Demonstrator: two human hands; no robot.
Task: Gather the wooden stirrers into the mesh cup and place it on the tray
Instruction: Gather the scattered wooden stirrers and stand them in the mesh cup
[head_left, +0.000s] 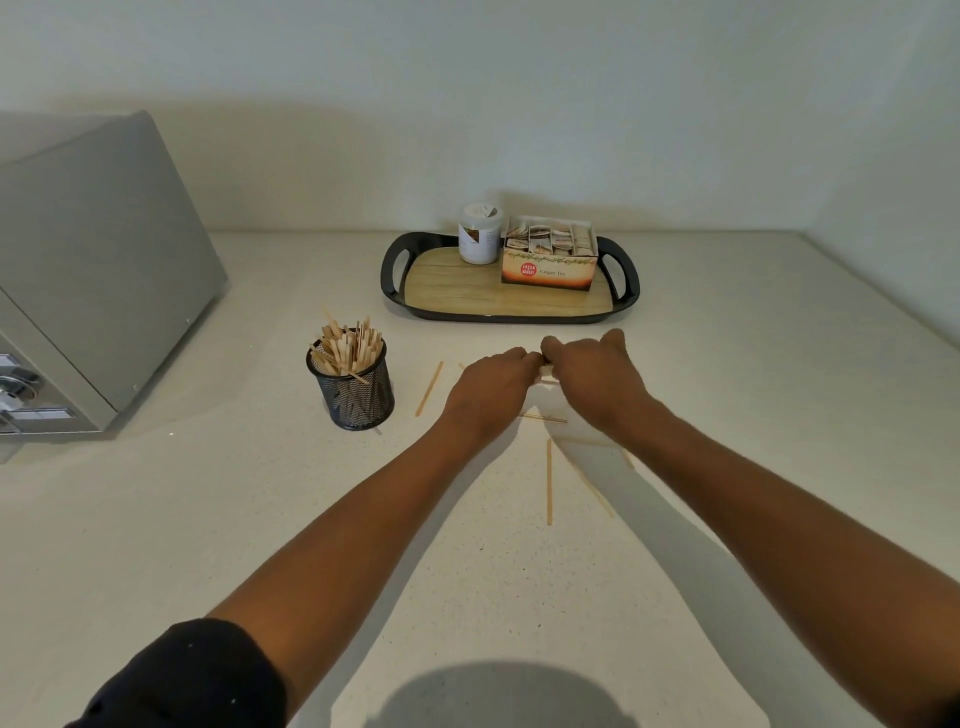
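A black mesh cup (358, 392) full of wooden stirrers (345, 345) stands on the counter, left of my hands. Loose stirrers lie on the counter: one (429, 388) between the cup and my left hand, one (549, 480) below my hands, others partly under my right forearm. My left hand (493, 387) and my right hand (592, 379) meet fingertip to fingertip just in front of the tray (400, 291). Between the fingers shows a pale bit of stirrer; how many they pinch is hidden. The tray has a black rim and a wood-pattern floor.
On the tray stand a white jar (479, 234) at the back and an open ginger tea box (549, 254) at the right; its front left floor is bare. A grey metal appliance (88, 270) fills the left. A wall runs behind the counter.
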